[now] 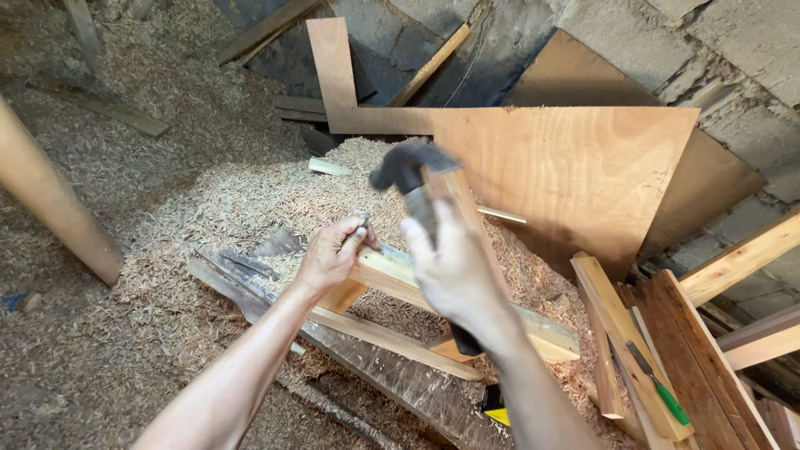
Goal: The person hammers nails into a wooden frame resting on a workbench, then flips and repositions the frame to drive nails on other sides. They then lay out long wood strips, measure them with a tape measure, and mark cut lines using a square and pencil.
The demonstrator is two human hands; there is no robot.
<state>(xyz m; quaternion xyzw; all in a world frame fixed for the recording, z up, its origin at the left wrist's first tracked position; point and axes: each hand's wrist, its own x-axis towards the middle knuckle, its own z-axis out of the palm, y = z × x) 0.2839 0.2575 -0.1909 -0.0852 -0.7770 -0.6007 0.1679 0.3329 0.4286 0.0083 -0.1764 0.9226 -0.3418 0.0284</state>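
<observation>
- Nail (364,223): one, small and grey, pinched upright between the thumb and forefinger of the left hand (332,254), just left of the frame's centre; its tip meets the pale wooden batten (467,302) below.
- Hammer (417,179): one, dark-headed and blurred, raised above and to the right of the nail, well clear of it. The right hand (454,271) has its fingers wrapped tightly around the handle, whose butt end pokes out beneath the wrist.
- Left-hand fingers are closed together on the nail, with the rest of the hand resting on the batten.
- Battens: one pale one under the nail running toward the lower right, and at least two thinner strips crossing beneath it; the exact count in the heap is hard to tell.
- Plywood sheet (575,175): one large, tan, leaning at centre right, with an L-shaped offcut (333,75) behind it at the top centre.
- Screwdriver (660,385): one, green-handled, lying on stacked planks (667,333) at the lower right.
- Yellow-and-black object (495,407): one, partly hidden at the bottom centre; what it is cannot be told.
- Round wooden post (50,200): one, slanting along the left edge.
- Wood shavings (183,183) cover the floor across the left half of the frame.
</observation>
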